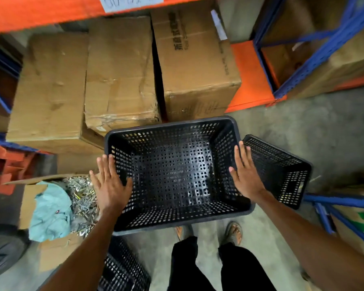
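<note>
Two bare forearms (pixel 86 244) nearest the lens, reaching fwd and down, spread wide. Sandals (pixel 233 233) below, on concrete floor (pixel 303 127).

Black crate (pixel 168 124) dead ahead of the feet, mouth up, empty. Long axis runs L–R across the body, R end a bit farther off. So the short ends face the hands, one each, neither hand nearer.

Left hand (pixel 111 185) at L end wall, fingers straight and pointing away, thumb over the inside. Right hand (pixel 247 175) mirrors it at R end.

Grip: both wide open, flat palms turned inward, nothing clasped. Can't tell if palms press the walls or sit just off. Can't tell if crate rests on the floor or is clear of it.

Judgement: next move = squeeze inward or hook fingers under the rims.

Second crate (pixel 282 171) tight against R end, so little knuckle room there. Third crate (pixel 122 267) by L leg. Open box of metal bits (pixel 82 198) just L of left hand.
</note>
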Available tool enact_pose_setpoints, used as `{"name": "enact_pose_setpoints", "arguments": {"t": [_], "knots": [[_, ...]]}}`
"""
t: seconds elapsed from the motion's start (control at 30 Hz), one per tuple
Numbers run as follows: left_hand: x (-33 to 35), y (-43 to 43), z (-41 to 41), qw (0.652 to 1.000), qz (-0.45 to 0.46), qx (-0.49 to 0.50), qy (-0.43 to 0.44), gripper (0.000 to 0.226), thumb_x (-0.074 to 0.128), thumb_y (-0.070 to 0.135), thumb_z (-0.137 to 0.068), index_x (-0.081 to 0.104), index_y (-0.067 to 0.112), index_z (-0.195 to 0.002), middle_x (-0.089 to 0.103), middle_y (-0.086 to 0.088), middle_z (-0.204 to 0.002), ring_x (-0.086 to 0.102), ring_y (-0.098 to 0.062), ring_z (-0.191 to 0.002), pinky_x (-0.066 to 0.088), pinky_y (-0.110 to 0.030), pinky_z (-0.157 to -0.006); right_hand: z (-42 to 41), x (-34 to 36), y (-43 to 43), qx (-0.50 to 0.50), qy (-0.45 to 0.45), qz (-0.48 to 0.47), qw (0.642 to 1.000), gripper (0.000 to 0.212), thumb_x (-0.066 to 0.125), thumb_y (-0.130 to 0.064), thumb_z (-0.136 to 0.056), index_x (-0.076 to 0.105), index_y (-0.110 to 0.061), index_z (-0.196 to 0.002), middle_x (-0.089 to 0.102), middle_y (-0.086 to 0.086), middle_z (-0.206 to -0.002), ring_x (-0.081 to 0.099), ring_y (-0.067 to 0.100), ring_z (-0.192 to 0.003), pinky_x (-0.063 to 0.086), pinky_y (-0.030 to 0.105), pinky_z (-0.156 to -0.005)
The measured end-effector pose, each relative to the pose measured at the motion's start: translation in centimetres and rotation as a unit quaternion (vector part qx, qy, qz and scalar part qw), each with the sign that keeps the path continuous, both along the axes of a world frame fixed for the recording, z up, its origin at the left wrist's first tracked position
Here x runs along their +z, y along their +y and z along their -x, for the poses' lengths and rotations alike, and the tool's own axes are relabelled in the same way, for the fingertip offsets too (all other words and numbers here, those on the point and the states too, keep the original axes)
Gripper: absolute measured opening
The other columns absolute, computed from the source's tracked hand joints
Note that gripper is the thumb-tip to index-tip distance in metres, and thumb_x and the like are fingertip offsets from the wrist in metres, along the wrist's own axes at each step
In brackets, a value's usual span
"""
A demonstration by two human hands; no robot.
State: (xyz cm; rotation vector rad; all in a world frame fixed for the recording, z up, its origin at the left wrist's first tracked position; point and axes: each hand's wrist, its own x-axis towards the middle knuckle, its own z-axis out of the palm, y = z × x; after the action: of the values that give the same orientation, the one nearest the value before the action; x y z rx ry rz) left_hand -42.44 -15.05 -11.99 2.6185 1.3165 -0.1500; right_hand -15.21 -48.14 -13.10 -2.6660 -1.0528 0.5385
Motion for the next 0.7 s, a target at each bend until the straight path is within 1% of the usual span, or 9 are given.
{"name": "enact_pose_setpoints", "arguments": {"t": [0.07, 0.13, 0.17, 0.27, 0.37, 0.43, 0.53, 0.6, 0.7], "knots": [[2.1, -2.1, -3.9, 0.999, 0.014, 0.022, -0.028, 0.096, 0.058, 0.036, -0.082, 0.001, 0.011, -0.155, 0.007, -0.007, -0.163, -0.007, -0.023, -0.151, 0.004, -0.051, -0.122, -0.3, 1.6, -1.2, -0.043, 0.026, -0.013, 0.999, 0.071, 0.04, -0.029, -0.102, 0.0, -0.005, -0.155, -0.009, 0.012, -0.163, -0.009, 0.029, -0.151, 0.009, 0.038, -0.122], [4.4, -5.0, -9.3, 0.997, 0.023, -0.022, -0.07, 0.087, 0.059, 0.026, -0.084, 0.01, 0.009, -0.154, 0.008, -0.009, -0.163, -0.004, -0.024, -0.151, 0.007, -0.046, -0.123, -0.2, 3.0, -2.9, -0.123, 0.054, -0.033, 0.99, 0.07, 0.039, -0.027, -0.102, -0.001, -0.005, -0.155, -0.005, 0.01, -0.164, -0.004, 0.026, -0.152, 0.008, 0.029, -0.119], [5.5, -7.0, -12.3, 0.994, 0.026, -0.066, -0.089, 0.082, 0.058, 0.023, -0.086, 0.014, 0.008, -0.154, 0.007, -0.009, -0.163, -0.004, -0.024, -0.151, 0.009, -0.044, -0.123, -0.1, 3.5, -4.1, -0.161, 0.067, -0.041, 0.984, 0.07, 0.039, -0.026, -0.102, -0.002, -0.004, -0.155, -0.003, 0.01, -0.164, -0.002, 0.026, -0.152, 0.008, 0.028, -0.119], [8.3, -14.3, -20.9, 0.967, 0.038, -0.219, -0.124, 0.07, 0.047, 0.019, -0.09, 0.018, 0.008, -0.153, 0.007, -0.01, -0.163, -0.002, -0.024, -0.152, 0.011, -0.039, -0.124, -0.9, 3.8, -8.8, -0.224, 0.1, -0.036, 0.969, 0.071, 0.041, -0.021, -0.101, -0.002, -0.003, -0.155, -0.001, 0.012, -0.164, 0.001, 0.028, -0.152, 0.012, 0.032, -0.12], [9.5, -22.1, -28.2, 0.937, 0.099, -0.301, -0.145, 0.064, 0.045, 0.019, -0.09, 0.028, 0.01, -0.15, 0.019, -0.008, -0.161, 0.008, -0.023, -0.151, 0.018, -0.036, -0.122, -3.2, 3.0, -14.2, -0.29, 0.121, -0.005, 0.949, 0.073, 0.042, -0.024, -0.101, -0.003, -0.004, -0.155, 0.0, 0.012, -0.164, 0.002, 0.028, -0.152, 0.017, 0.037, -0.121], [8.8, -27.4, -32.4, 0.924, 0.148, -0.327, -0.131, 0.061, 0.049, 0.02, -0.088, 0.034, 0.014, -0.147, 0.029, -0.006, -0.157, 0.02, -0.022, -0.149, 0.029, -0.036, -0.118, -5.4, 1.7, -18.3, -0.32, 0.133, 0.013, 0.938, 0.073, 0.041, -0.028, -0.102, -0.004, -0.005, -0.155, -0.002, 0.012, -0.164, 0.001, 0.027, -0.152, 0.017, 0.037, -0.121], [5.7, -33.5, -37.1, 0.918, 0.197, -0.336, -0.076, 0.057, 0.053, 0.021, -0.086, 0.04, 0.019, -0.142, 0.04, -0.006, -0.149, 0.039, -0.026, -0.138, 0.042, -0.041, -0.108, -8.7, -0.9, -23.2, -0.341, 0.147, 0.027, 0.928, 0.072, 0.039, -0.027, -0.102, -0.004, -0.003, -0.154, -0.004, 0.014, -0.163, 0.0, 0.028, -0.152, 0.011, 0.033, -0.121], [2.6, -36.5, -39.8, 0.919, 0.242, -0.311, -0.023, 0.054, 0.054, 0.023, -0.086, 0.044, 0.018, -0.139, 0.046, -0.01, -0.143, 0.048, -0.03, -0.13, 0.044, -0.042, -0.104, -11.1, -3.6, -26.1, -0.353, 0.143, 0.028, 0.924, 0.07, 0.039, -0.027, -0.102, -0.001, -0.001, -0.154, -0.003, 0.015, -0.163, 0.0, 0.028, -0.152, 0.007, 0.031, -0.12], [-3.9, -39.7, -43.7, 0.925, 0.284, -0.244, 0.071, 0.047, 0.053, 0.028, -0.088, 0.05, 0.017, -0.133, 0.055, -0.015, -0.132, 0.056, -0.036, -0.119, 0.048, -0.043, -0.099, -15.2, -8.6, -30.2, -0.388, 0.173, 0.032, 0.905, 0.072, 0.043, -0.026, -0.101, 0.002, -0.002, -0.154, 0.0, 0.015, -0.163, 0.002, 0.029, -0.151, 0.009, 0.03, -0.119]]}}
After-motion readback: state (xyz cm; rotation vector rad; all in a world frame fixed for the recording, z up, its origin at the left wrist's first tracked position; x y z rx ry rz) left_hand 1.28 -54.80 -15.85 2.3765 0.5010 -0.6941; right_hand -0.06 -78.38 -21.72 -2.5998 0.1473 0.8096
